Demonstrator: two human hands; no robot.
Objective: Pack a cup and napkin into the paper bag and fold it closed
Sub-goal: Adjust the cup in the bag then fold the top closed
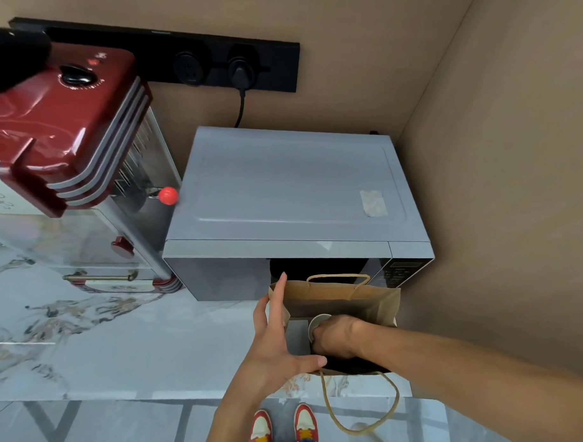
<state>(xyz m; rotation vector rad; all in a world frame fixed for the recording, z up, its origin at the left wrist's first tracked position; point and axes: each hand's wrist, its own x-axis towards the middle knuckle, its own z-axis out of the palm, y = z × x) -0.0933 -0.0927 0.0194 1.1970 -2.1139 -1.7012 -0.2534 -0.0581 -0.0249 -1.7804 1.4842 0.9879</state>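
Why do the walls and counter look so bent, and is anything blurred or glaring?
Head view: the wide-angle lens bows the straight edges, so the microwave flares out; glare streaks the red appliance; the dark shape at the top left corner is a blur; inside the paper bag, shadow hides most of what lies below the right hand.

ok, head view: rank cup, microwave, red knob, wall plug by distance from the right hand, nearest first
1. cup: in the paper bag, touching the right hand.
2. microwave: just behind the bag.
3. red knob: to the left, beside the microwave's top edge.
4. wall plug: farthest, on the black wall strip behind the microwave.
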